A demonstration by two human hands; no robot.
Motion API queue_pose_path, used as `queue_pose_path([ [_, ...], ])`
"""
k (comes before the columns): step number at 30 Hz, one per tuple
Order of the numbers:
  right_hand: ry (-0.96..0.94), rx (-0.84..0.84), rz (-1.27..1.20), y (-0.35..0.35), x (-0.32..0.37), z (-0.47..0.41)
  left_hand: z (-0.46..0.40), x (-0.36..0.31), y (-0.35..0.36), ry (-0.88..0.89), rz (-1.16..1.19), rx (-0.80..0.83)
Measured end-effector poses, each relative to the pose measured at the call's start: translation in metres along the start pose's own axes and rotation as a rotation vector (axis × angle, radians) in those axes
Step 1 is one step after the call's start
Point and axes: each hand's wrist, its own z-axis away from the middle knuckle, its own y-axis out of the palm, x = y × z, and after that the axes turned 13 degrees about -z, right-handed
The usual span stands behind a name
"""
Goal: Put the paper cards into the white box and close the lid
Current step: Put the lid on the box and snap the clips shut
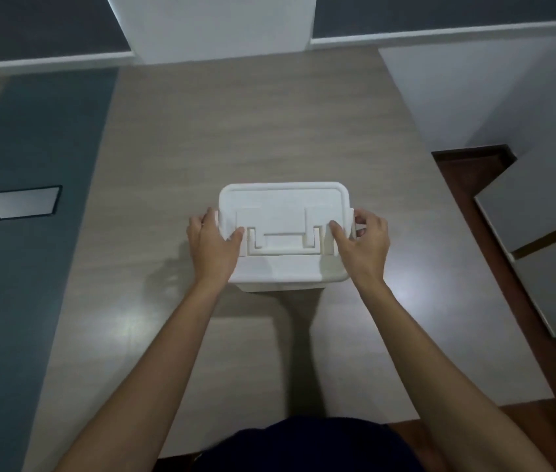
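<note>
Since the lid already lies flat over the white box and no paper cards show anywhere on the tabletop, the cards are presumably inside, and the step in hand looks like the last one: seating and latching the lid. The box stands near the middle of the pale wood-grain tabletop, its folded carry handle lying flat in its recess on the lid. The left hand cups the left end, thumb on the lid top by the handle's hinge and fingers curled round the side; the right hand mirrors it at the right end, fingertips touching what seems to be a side clip. Each grip is thus a light clasp on the box's ends, neither clenched nor released. Whether the clips are snapped home cannot be told, as both are hidden by fingers or washed out in the white plastic. The next move probably calls for even downward pressure at both ends and pushing each clip in until it catches, with the box kept from sliding on the smooth surface. Nothing stands in the way: the nearest thing is a flat grey panel set in the blue strip well apart to the left, and a white cabinet stands off to the right.
</note>
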Motion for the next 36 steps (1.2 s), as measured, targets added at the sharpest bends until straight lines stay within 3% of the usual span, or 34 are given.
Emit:
queue_pose_path([
  [4,0.06,0.074,0.074,0.006,-0.014,-0.018,-0.017,0.005,0.011,-0.111,0.031,0.153],
  [10,0.277,0.106,-0.054,0.006,-0.027,-0.015,-0.02,0.013,0.012,-0.241,0.247,0.29],
  [19,0.47,0.337,-0.009,0.01,-0.025,-0.033,-0.015,0.042,0.001,-0.434,0.53,0.578],
  [23,0.482,0.331,-0.039,0.014,-0.023,-0.034,-0.014,0.043,0.001,-0.468,0.529,0.485],
  [27,0.503,0.225,-0.057,0.016,-0.018,-0.029,-0.009,0.04,0.006,-0.4,0.361,0.217],
  [30,0.324,0.092,-0.042,0.02,-0.015,-0.023,-0.002,0.037,0.01,-0.376,0.298,0.112],
  [33,0.144,0.059,-0.033,0.025,-0.014,-0.015,0.006,0.034,0.017,-0.301,0.212,0.01],
  [36,0.086,0.045,-0.032,0.027,-0.014,-0.012,0.011,0.033,0.022,-0.262,0.174,-0.056],
])
